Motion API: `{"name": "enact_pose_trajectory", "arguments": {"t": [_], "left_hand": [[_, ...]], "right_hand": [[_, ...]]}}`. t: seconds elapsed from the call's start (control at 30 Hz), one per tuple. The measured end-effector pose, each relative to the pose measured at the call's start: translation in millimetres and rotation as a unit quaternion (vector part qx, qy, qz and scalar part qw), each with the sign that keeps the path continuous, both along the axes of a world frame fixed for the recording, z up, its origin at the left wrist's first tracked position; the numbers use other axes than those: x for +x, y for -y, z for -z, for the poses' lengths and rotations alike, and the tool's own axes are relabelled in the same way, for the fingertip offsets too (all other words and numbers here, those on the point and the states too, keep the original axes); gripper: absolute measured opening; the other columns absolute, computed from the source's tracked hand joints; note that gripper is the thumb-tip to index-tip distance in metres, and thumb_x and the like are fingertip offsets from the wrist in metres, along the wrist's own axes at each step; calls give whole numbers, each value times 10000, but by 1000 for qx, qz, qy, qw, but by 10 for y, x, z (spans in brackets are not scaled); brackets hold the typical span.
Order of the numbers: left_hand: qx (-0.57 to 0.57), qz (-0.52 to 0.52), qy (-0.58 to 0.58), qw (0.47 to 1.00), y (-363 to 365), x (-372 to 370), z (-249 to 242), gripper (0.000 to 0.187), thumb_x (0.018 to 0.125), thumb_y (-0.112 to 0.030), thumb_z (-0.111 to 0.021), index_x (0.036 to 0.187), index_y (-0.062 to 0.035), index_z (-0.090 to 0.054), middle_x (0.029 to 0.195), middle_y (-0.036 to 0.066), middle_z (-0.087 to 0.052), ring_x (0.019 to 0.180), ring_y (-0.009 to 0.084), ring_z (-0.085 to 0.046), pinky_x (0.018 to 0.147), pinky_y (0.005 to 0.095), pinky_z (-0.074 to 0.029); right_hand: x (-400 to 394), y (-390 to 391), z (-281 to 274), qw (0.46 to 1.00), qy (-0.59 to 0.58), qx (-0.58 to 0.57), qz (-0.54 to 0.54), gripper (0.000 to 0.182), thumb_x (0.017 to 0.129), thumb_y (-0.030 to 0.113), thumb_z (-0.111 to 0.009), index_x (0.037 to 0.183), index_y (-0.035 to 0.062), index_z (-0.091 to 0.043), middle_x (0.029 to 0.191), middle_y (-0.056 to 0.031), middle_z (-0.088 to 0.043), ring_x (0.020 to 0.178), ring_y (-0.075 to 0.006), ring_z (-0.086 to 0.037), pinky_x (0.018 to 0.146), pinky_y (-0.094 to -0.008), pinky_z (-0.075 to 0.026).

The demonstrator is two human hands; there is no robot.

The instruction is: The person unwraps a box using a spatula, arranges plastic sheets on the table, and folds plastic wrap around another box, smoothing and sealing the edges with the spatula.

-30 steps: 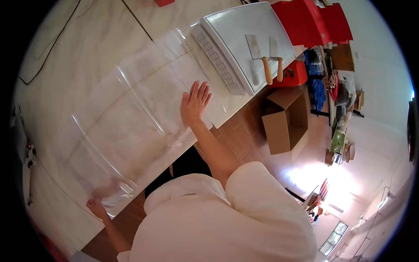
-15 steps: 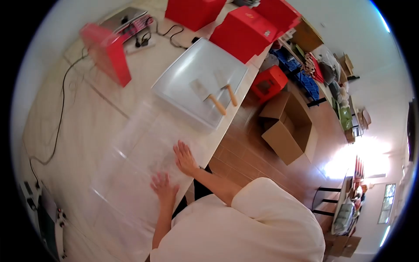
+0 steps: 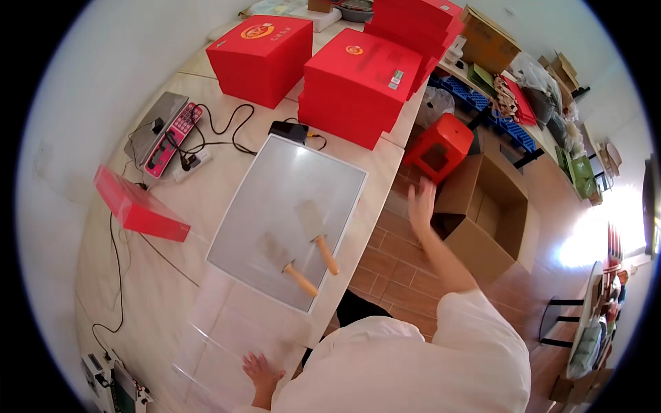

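Note:
My left hand lies with fingers spread on a clear plastic sheet that covers the near part of the table. Stretched out past the table's edge, my right hand holds nothing, its fingers extended. It appears in front of a red plastic stool and beside an open cardboard box on the floor. On the table sits a flat grey metal plate with a pale rim. Two scrapers, one nearer the plate's right edge and another to its left, rest there by their wooden handles.
Stacks of red boxes stand at the far end of the table. A red box is tilted up on the left. Near the wall are a pink keypad device, a power strip and black cables.
My right hand has lifted off the plastic sheet and moved out right over the floor toward the stool. The left hand stays on the sheet. The view has shifted.

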State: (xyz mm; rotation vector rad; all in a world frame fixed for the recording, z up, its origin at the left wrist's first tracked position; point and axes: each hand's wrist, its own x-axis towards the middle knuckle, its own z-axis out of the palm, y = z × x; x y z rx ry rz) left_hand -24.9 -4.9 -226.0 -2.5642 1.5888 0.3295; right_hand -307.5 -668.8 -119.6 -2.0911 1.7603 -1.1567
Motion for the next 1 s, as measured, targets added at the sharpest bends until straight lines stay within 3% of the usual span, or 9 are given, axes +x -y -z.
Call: {"name": "enact_pose_trajectory", "arguments": {"t": [0.07,0.13,0.23,0.43,0.63,0.7,0.8,0.9,1.0], "left_hand": [[147,-88,-96,981,68,-20,-150,1227,608,-682,-719,1504,-49,-170,1561,277,-41,1417,528,-8,1079,700,-113],[144,-70,-47,986,51,-94,-120,1227,605,-689,-717,1503,-50,-177,1561,274,-55,1422,518,-14,1087,691,-113],[188,-65,-4,980,150,-87,-184,1220,601,-689,-722,1502,-60,-192,1564,258,-87,1435,480,-41,1104,669,-112],[174,-139,11,975,217,-1,-275,1140,518,-499,-880,1387,-44,-300,1509,165,-270,1419,329,-232,1129,599,-183],[-150,-329,-14,932,1026,339,-745,439,874,-134,-623,1233,21,-424,1215,214,-475,1211,380,-417,1068,494,-287],[-326,-286,118,893,1714,843,-771,410,886,-104,-605,1223,42,-422,1191,216,-466,1171,374,-426,1042,476,-302],[-552,-222,7,803,3642,1427,-1456,444,901,-148,-606,1261,31,-419,1267,197,-414,1258,339,-360,1072,431,-275],[-586,-2,-96,804,5698,1572,-2266,473,907,-220,-602,1291,5,-442,1281,165,-475,1250,314,-416,1083,421,-286],[-520,20,-261,813,7317,1477,-2483,610,888,-280,-625,1366,8,-379,1367,210,-452,1284,328,-410,1087,401,-295]], "right_hand": [[326,1093,-192,996,71,-22,39,588,829,293,-711,1243,-54,-478,1175,-219,-543,1066,-360,-547,890,-437,-457],[598,2031,-554,933,272,234,33,763,738,509,-738,1191,-80,-568,1278,-308,-520,1212,-384,-511,974,-446,-441],[1030,2756,-598,919,263,246,159,1126,602,673,-774,1346,-83,-397,1338,-276,-479,1226,-385,-492,962,-461,-463],[1207,2763,-679,959,172,189,123,1102,611,692,-746,1284,-129,-449,1289,-280,-536,1222,-367,-519,1023,-409,-412],[1162,2774,-621,951,253,172,46,763,760,519,-746,1176,-96,-572,1146,-223,-641,1083,-319,-612,934,-377,-464],[1180,2733,-709,939,259,222,45,672,784,497,-732,1158,-48,-612,1150,-185,-651,1084,-306,-612,926,-381,-465],[1145,2822,-575,939,284,194,2,630,800,487,-714,1168,-16,-621,1152,-175,-654,1085,-308,-610,929,-392,-462],[1153,2758,-613,948,251,196,17,638,811,523,-681,1153,-13,-625,1145,-187,-655,1079,-318,-611,930,-411,-459],[1148,2832,-495,954,217,203,45,682,815,570,-650,1145,-26,-619,1133,-213,-651,1073,-336,-611,935,-426,-455]]}}
